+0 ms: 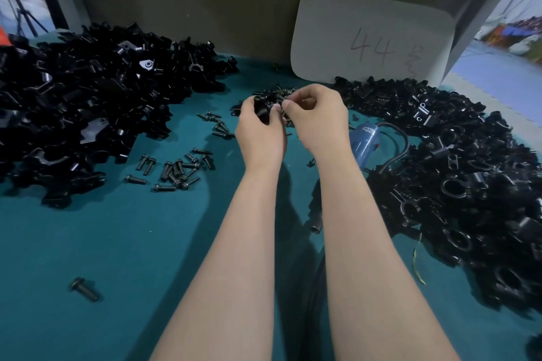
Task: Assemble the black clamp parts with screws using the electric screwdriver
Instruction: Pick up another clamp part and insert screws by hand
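Black clamp parts (88, 97); teal table (117, 243); screwdriver (365, 141) seemingly blue.

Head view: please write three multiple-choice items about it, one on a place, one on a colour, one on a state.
1. Where does the blue electric screwdriver lie?
A on the left pile
B on the table beside the right hand
C on the floor

2. Table colour?
A red
B white
C teal

3. The left hand:
A grips a black clamp part
B lies flat
C is out of view

Key: B, it lies by the right wrist; C, the bare surface is teal; A, fingers curl round the part.
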### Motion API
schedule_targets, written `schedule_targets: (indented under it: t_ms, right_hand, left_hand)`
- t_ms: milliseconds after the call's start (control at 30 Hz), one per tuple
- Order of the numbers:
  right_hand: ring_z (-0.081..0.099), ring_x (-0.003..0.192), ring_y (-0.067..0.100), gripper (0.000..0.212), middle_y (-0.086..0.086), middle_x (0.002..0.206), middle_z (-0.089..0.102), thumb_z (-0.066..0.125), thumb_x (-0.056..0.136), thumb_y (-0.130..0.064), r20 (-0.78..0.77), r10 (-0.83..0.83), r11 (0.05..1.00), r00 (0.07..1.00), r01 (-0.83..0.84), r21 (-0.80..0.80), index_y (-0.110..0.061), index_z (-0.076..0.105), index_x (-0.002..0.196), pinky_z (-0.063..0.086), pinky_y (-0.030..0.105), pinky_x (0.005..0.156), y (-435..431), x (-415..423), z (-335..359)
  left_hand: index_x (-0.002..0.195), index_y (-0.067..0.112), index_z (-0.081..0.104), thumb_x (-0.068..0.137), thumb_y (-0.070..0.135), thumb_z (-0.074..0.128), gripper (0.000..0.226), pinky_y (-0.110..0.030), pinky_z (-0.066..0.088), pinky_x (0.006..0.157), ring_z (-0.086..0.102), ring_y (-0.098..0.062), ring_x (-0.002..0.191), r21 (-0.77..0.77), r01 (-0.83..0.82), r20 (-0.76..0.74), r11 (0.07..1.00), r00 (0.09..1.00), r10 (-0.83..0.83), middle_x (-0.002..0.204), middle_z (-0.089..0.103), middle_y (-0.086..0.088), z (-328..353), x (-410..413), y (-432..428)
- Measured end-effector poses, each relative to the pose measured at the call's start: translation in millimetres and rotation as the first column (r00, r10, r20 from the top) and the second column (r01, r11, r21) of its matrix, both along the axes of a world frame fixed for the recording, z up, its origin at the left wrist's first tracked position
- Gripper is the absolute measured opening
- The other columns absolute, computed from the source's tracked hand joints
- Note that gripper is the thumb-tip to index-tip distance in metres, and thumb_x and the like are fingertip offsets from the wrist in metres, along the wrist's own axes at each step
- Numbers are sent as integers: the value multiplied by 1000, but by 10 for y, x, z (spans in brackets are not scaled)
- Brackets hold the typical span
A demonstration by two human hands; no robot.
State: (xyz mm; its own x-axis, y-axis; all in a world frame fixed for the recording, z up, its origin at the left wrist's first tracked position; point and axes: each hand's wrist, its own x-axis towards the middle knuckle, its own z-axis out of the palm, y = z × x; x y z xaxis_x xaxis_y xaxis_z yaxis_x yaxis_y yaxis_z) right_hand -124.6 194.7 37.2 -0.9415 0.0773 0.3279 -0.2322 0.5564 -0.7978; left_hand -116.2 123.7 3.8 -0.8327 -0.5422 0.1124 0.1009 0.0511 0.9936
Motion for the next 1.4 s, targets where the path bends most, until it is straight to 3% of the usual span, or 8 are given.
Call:
schedule_targets:
  t_ms: [133,333,600,733,967,1167,1300,1400]
  right_hand:
    - [47,61,-1,5,-14,68,52,64,86,-16,-13,-10,997,1000,11,80,-19,64,83,35,2,50,-3,7,-12]
    - [47,64,1,7,-14,70,53,62,86,-14,-18,-29,995,999,30,96,-20,65,83,35,7,55,23,-1,-7]
    - [52,76,7,7,-8,77,58,62,86,-15,-27,-45,991,999,48,122,-17,69,86,36,16,64,13,4,-21]
    - [51,75,5,6,-10,77,58,63,86,-16,-38,-48,992,998,53,115,-18,69,86,34,13,55,-6,-2,-19]
    - [54,72,4,7,-10,78,59,67,86,-20,-63,-48,998,997,50,28,-19,60,85,36,7,58,1,-8,-44]
    - [51,70,0,9,-9,83,58,63,89,-15,-6,44,992,999,-43,120,-19,68,95,36,-1,57,0,-15,-8]
    - [53,70,-2,10,-11,83,58,60,90,-10,-27,26,999,999,-25,26,-19,62,94,36,-2,60,-18,8,-14]
    - [55,78,5,7,-12,81,57,60,91,-14,-70,-20,1000,997,21,14,-20,58,88,35,7,63,-28,13,-21]
  left_hand:
    - [134,12,51,97,20,52,38,-10,32,69,52,-11,97,-150,-11,39,989,999,17,112,61,2,-13,18,38]
    - [135,11,51,96,19,49,40,-37,48,94,57,-25,113,-257,31,40,966,999,-21,122,61,-10,-3,28,52]
    - [134,12,51,95,17,50,40,-36,50,86,59,-25,103,-283,33,54,958,998,-18,115,63,-9,-6,28,58]
    - [133,10,51,94,12,45,39,-43,51,90,61,-29,105,-263,64,80,963,996,-44,116,63,-10,11,31,86]
    - [133,7,51,97,21,45,38,-40,53,86,64,-29,99,-293,73,81,953,995,-51,113,65,-10,-5,34,95]
    - [135,10,49,99,24,43,39,-41,50,87,60,-30,104,-339,45,89,940,996,-16,119,63,-11,-36,41,62]
    - [134,10,50,99,26,45,39,-42,51,87,61,-31,101,-317,40,74,948,997,-17,116,64,-12,-23,51,69]
    - [127,8,54,98,27,47,36,-42,52,84,62,-31,98,-319,43,68,947,997,-23,110,66,-11,-8,52,80]
